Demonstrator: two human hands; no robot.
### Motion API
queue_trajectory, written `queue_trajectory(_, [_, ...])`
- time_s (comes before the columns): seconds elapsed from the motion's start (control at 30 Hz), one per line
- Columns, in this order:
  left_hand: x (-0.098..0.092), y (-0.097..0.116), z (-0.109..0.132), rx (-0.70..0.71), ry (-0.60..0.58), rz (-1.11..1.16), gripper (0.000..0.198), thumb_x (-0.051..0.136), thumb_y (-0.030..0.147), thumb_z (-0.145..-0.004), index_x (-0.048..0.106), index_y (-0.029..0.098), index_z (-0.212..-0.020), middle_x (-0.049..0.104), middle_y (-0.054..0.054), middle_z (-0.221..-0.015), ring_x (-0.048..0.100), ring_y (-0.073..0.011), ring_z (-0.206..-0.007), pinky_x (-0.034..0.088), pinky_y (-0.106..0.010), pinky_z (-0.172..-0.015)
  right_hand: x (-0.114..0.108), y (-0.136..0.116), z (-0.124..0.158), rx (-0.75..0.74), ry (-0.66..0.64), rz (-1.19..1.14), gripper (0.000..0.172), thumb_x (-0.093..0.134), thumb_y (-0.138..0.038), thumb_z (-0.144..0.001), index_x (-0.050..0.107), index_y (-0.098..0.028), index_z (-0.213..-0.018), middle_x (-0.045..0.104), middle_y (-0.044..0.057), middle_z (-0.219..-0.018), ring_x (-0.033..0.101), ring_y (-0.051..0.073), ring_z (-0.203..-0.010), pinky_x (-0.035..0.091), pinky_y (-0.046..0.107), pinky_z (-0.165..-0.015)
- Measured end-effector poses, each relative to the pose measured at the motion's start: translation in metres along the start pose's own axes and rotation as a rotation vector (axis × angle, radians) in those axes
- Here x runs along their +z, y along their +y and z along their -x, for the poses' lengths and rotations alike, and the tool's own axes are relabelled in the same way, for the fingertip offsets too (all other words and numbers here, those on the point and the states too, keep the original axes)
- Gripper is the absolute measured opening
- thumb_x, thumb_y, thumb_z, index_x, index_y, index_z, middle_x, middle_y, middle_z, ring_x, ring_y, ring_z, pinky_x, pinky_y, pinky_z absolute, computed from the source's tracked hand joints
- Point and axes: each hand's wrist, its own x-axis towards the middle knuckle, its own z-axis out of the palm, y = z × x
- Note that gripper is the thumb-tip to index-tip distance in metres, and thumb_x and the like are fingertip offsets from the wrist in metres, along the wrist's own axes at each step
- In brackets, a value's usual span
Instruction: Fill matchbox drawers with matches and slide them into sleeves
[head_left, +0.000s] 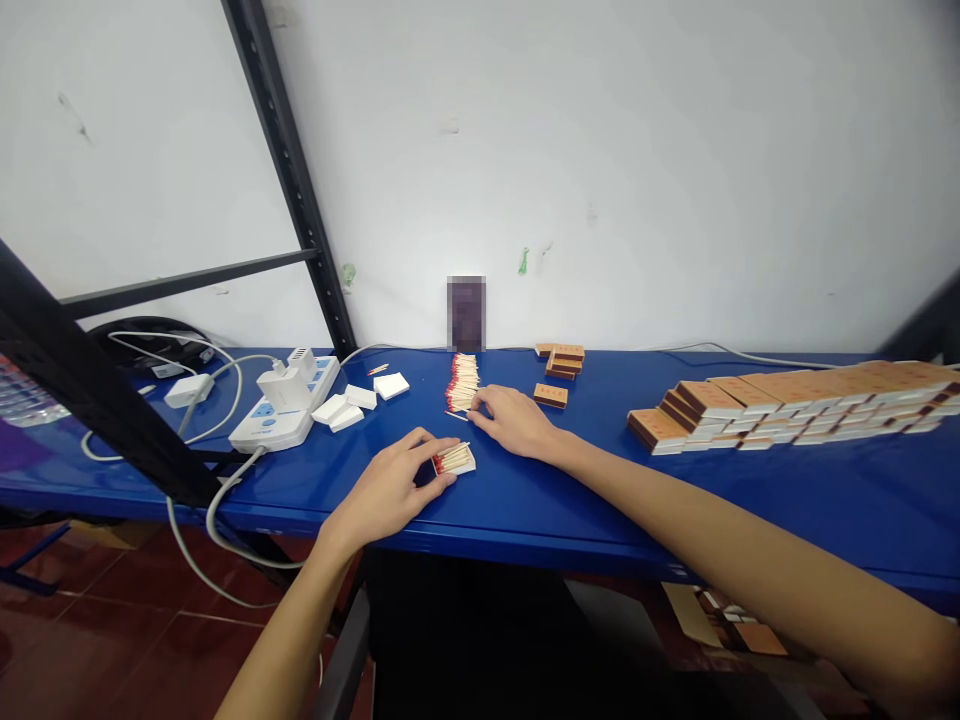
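Observation:
My left hand point(390, 486) has its thumb and fingers around a small white tray point(470, 465) filled with red-tipped matches, resting near the table's front edge. Beyond it, a long pile of loose matches point(465, 378) lies on the blue table with red heads facing left. My right hand point(514, 420) is at the near right side of that pile, fingertips pressed together by a single match point(456, 415); whether they grip it is too small to tell. Behind and right of my right hand sits a brown matchbox point(550, 396).
A small matchbox stack point(565, 360) stands near the wall. Long rows of stacked matchboxes point(780, 400) cover the right side. White trays point(345, 409), a power strip point(281, 420) with cables and a black rack post point(300, 180) are on the left.

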Motion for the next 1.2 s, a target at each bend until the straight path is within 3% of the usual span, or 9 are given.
queue_trajectory(0.4, [0.0, -0.001, -0.001, -0.013, -0.003, -0.004, 0.033, 0.051, 0.039, -0.094, 0.063, 0.03, -0.124, 0.059, -0.002, -0.109, 0.058, -0.0146, -0.081, 0.046, -0.026, -0.072, -0.001, -0.003, -0.004, 0.124, -0.067, -0.014, 0.018, 0.048, -0.033, -0.094, 0.062, -0.022, -0.094, 0.069, 0.004, -0.091, 0.06, 0.017, -0.077, 0.03, 0.025, -0.06])
queue_trajectory(0.67, [0.0, 0.002, 0.001, -0.024, 0.026, 0.001, 0.029, 0.056, 0.035, -0.092, 0.066, 0.026, -0.117, 0.061, -0.002, -0.107, 0.058, -0.0139, -0.079, 0.046, -0.026, -0.072, 0.0, 0.002, -0.006, 0.085, -0.111, -0.018, 0.017, 0.045, -0.03, -0.095, 0.059, -0.021, -0.091, 0.067, 0.004, -0.085, 0.057, 0.016, -0.071, 0.028, 0.025, -0.059])
queue_trajectory(0.77, [0.0, 0.002, 0.002, -0.02, 0.034, 0.008, 0.028, 0.056, 0.035, -0.092, 0.067, 0.025, -0.115, 0.062, -0.003, -0.106, 0.058, -0.0144, -0.079, 0.047, -0.027, -0.073, 0.002, 0.004, -0.001, 0.068, -0.044, -0.108, 0.021, 0.041, -0.033, -0.097, 0.056, -0.021, -0.091, 0.063, 0.001, -0.075, 0.054, 0.015, -0.066, 0.028, 0.025, -0.058])
queue_trajectory(0.9, [0.0, 0.002, 0.002, -0.013, 0.036, 0.02, 0.029, 0.055, 0.035, -0.092, 0.068, 0.024, -0.115, 0.063, -0.004, -0.106, 0.057, -0.0141, -0.076, 0.046, -0.027, -0.07, -0.001, 0.002, 0.009, -0.071, 0.006, -0.357, 0.024, 0.039, -0.038, -0.098, 0.052, -0.021, -0.088, 0.051, -0.004, -0.064, 0.047, 0.013, -0.059, 0.03, 0.024, -0.058])
queue_trajectory(1.03, [0.0, 0.002, 0.002, -0.028, 0.032, 0.025, 0.027, 0.054, 0.036, -0.092, 0.069, 0.023, -0.111, 0.063, -0.003, -0.104, 0.055, -0.013, -0.071, 0.044, -0.027, -0.065, -0.008, -0.003, 0.016, -0.125, -0.015, -0.555, 0.026, 0.041, -0.042, -0.097, 0.051, -0.019, -0.089, 0.05, -0.003, -0.071, 0.042, 0.011, -0.06, 0.034, 0.024, -0.059])
queue_trajectory(1.2, [0.0, 0.003, 0.002, -0.04, 0.061, 0.025, 0.026, 0.057, 0.034, -0.09, 0.064, 0.023, -0.113, 0.064, -0.001, -0.1, 0.054, -0.0125, -0.068, 0.043, -0.027, -0.066, -0.012, -0.007, 0.019, -0.135, -0.114, -0.611, 0.025, 0.045, -0.042, -0.095, 0.053, -0.018, -0.089, 0.048, -0.004, -0.069, 0.04, 0.01, -0.061, 0.033, 0.023, -0.057])
